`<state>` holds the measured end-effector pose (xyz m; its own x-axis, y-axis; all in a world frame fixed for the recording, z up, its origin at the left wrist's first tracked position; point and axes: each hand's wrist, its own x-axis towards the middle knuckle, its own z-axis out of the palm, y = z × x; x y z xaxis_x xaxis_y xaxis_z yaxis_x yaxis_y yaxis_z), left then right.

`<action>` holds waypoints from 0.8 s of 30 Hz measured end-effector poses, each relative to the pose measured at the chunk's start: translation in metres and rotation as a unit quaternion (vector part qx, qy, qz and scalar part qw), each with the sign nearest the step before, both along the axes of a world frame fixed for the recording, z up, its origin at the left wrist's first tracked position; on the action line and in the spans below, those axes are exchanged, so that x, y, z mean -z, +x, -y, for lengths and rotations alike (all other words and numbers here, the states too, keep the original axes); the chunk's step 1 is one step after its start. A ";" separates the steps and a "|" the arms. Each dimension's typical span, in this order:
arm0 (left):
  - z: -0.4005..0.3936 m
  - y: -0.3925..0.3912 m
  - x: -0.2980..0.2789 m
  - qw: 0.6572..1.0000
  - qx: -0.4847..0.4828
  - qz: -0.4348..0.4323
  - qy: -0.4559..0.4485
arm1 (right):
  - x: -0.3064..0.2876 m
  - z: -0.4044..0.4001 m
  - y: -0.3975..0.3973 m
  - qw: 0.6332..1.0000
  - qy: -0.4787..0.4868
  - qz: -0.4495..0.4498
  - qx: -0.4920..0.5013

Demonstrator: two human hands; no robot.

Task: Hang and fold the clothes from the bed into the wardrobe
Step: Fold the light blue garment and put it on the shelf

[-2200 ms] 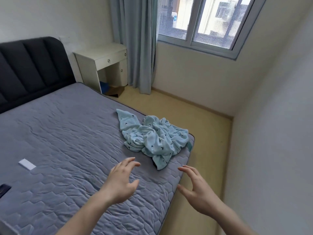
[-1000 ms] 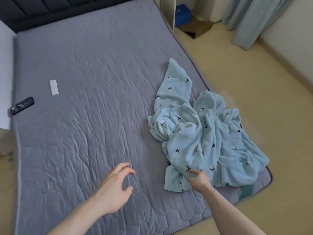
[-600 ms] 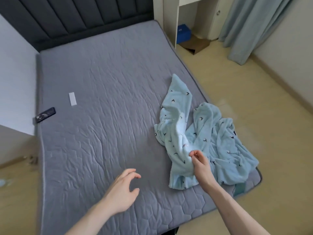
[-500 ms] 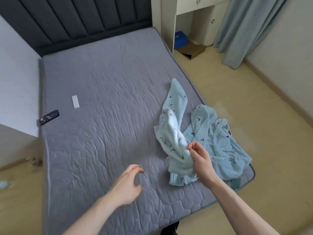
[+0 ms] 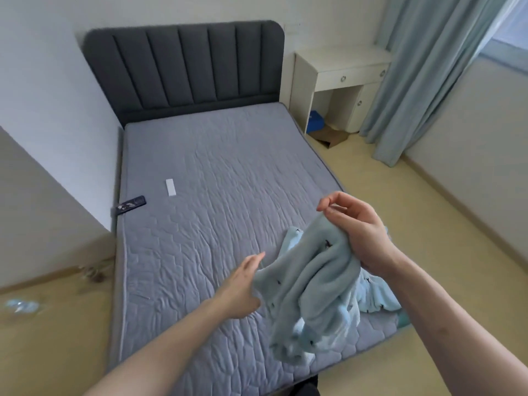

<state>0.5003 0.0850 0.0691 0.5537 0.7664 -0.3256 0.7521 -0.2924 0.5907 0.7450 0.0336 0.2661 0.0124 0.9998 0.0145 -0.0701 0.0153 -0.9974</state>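
Note:
A light blue fleece garment (image 5: 311,284) with small dark marks hangs in a bunch above the near right corner of the grey mattress (image 5: 217,195). My right hand (image 5: 357,227) grips its upper edge and holds it lifted. More of the blue cloth (image 5: 377,295) still lies on the mattress behind it. My left hand (image 5: 243,287), fingers straight, touches the left side of the hanging cloth. No wardrobe is in view.
A white strip (image 5: 170,187) and a dark remote (image 5: 130,204) lie on the mattress's left part. A dark padded headboard (image 5: 185,67) stands at the far end. A white desk (image 5: 340,81) and a grey-blue curtain (image 5: 423,75) are at the back right.
My right hand pinched the blue garment and has lifted it off the mattress toward me. My left hand has moved right, up to the cloth. The view has tilted upward.

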 end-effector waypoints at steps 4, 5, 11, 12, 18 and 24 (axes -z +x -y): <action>0.029 -0.024 0.005 0.998 0.055 -0.008 -0.019 | -0.028 0.018 -0.038 0.999 0.045 0.014 -0.009; 0.036 -0.030 0.006 0.998 0.057 -0.025 -0.025 | -0.032 0.020 -0.042 0.998 0.055 0.028 0.000; 0.045 -0.095 -0.012 0.984 -0.143 0.047 -0.095 | -0.035 0.026 -0.014 0.958 0.077 0.217 0.169; 0.040 -0.105 -0.028 0.976 -0.185 0.067 -0.090 | -0.031 0.025 -0.006 0.942 0.070 0.264 0.197; 0.021 -0.136 -0.154 0.903 -0.300 0.271 -0.147 | -0.003 0.025 0.001 0.887 0.013 0.405 0.222; 0.021 -0.146 -0.245 0.839 -0.309 0.377 -0.243 | -0.002 0.037 -0.071 0.877 0.037 0.467 0.107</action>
